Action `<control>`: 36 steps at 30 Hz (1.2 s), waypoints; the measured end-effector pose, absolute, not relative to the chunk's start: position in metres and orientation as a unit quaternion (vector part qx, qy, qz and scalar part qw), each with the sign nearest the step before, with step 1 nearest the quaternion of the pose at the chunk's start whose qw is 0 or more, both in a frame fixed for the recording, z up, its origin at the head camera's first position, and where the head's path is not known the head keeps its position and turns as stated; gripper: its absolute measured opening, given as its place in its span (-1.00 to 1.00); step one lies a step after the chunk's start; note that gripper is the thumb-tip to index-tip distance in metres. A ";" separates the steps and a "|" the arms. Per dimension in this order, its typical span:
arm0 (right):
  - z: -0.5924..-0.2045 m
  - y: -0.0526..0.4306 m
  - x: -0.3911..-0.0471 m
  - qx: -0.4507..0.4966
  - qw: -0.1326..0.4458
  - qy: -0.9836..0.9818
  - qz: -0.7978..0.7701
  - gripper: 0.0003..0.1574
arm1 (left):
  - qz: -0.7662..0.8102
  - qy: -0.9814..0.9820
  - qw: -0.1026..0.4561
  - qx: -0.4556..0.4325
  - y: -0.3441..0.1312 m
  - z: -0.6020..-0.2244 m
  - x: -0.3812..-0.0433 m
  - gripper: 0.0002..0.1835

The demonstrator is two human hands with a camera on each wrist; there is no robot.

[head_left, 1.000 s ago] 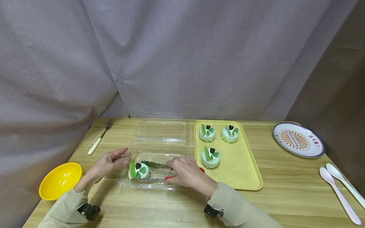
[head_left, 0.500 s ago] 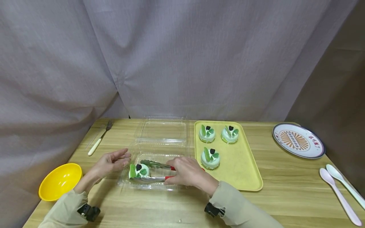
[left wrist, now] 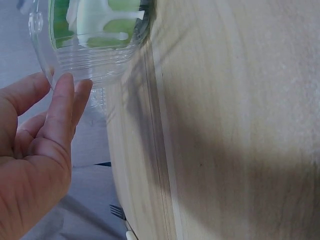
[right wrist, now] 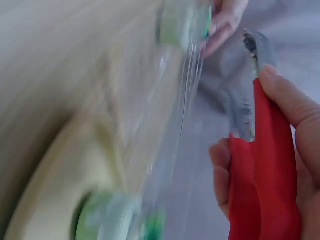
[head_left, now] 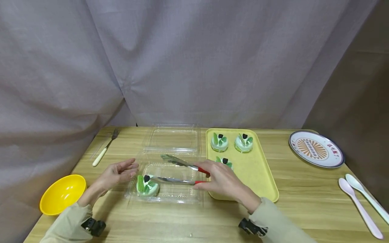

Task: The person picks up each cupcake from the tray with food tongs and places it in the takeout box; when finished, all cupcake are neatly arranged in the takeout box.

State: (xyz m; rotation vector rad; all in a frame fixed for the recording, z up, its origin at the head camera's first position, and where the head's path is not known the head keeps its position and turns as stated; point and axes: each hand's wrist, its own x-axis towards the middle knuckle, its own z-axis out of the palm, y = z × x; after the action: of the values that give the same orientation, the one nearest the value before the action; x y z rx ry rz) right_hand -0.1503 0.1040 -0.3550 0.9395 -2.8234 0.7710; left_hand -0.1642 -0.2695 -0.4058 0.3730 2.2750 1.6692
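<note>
My right hand (head_left: 223, 180) grips the red handles of metal tongs (head_left: 179, 181), held over the clear plastic container (head_left: 182, 199). The arms of the tongs are spread with nothing between them. A small pale-green cake (head_left: 147, 189) with green and black toppings sits in the container's front left corner, just left of the tongs' tips. My left hand (head_left: 117, 173) is at the container's left edge; in the left wrist view the thumb and fingers pinch the clear rim (left wrist: 37, 45). Similar cakes (head_left: 219, 144) stand on the yellow tray (head_left: 258, 189), the nearest partly behind my right hand.
The container's raised clear lid (head_left: 173, 138) lies toward the back. A yellow bowl (head_left: 62, 195) and a fork (head_left: 104, 150) are at left. On the right are a patterned plate (head_left: 316, 148) and two spoons (head_left: 361, 206). A grey curtain (head_left: 194, 67) hangs behind the table.
The tongs have come off the cake in the container, risen and moved right with my right hand. The cake stays in its corner. My left hand has hardly moved.
</note>
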 end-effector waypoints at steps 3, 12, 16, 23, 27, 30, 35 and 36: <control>-0.353 0.135 -0.151 0.293 0.085 -0.918 0.252 -0.22 | 0.585 0.786 0.148 0.134 -0.270 -0.406 -0.164 -0.27; -0.357 0.241 -0.151 0.245 0.136 -0.928 0.246 -0.20 | 0.567 0.801 0.138 0.136 -0.269 -0.406 -0.164 -0.28; -0.367 0.270 -0.148 0.237 0.143 -0.933 0.228 -0.23 | 0.563 0.804 0.136 0.137 -0.269 -0.405 -0.164 -0.29; -0.379 0.282 -0.146 0.210 0.098 -0.954 0.191 -0.24 | 0.556 0.809 0.136 0.132 -0.269 -0.406 -0.163 -0.29; -0.382 0.281 -0.149 0.206 0.077 -0.958 0.182 -0.23 | 0.557 0.809 0.135 0.130 -0.269 -0.406 -0.163 -0.29; -0.384 0.281 -0.152 0.212 0.072 -0.959 0.176 -0.22 | 0.557 0.809 0.134 0.130 -0.269 -0.406 -0.163 -0.29; -0.386 0.282 -0.156 0.226 0.066 -0.957 0.171 -0.21 | 0.560 0.807 0.134 0.129 -0.269 -0.406 -0.163 -0.29; -0.387 0.282 -0.157 0.229 0.066 -0.956 0.170 -0.21 | 0.561 0.807 0.134 0.128 -0.269 -0.406 -0.164 -0.29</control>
State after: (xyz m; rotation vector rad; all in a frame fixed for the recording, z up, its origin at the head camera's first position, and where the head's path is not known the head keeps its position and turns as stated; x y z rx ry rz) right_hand -0.1566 0.2818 -0.3871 0.6913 -2.8835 0.5130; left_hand -0.1635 -0.2687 -0.4063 0.3720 2.3386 1.6272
